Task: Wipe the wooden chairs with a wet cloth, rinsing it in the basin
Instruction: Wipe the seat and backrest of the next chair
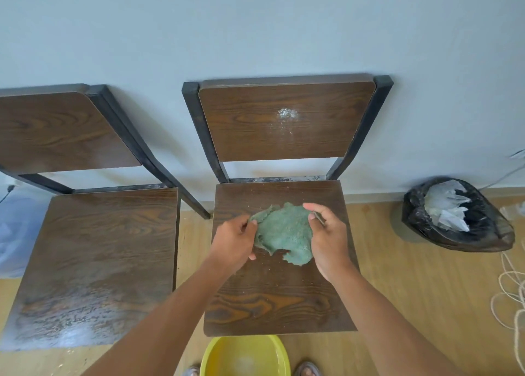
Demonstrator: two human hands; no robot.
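Both hands — left hand [234, 240], right hand [326, 239] — pinch the green cloth [284, 230] by its edges, spreading it over the right chair's seat [278, 299]. Wiping seems about to begin — next comes pressing it flat and sweeping off the specks. The basin [216, 355] waits below.

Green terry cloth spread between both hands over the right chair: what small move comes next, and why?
Probably press the green terry cloth flat onto the brown wooden chair seat and start wiping: white specks dot that seat, and both hands, left hand and right hand, already hold it open.
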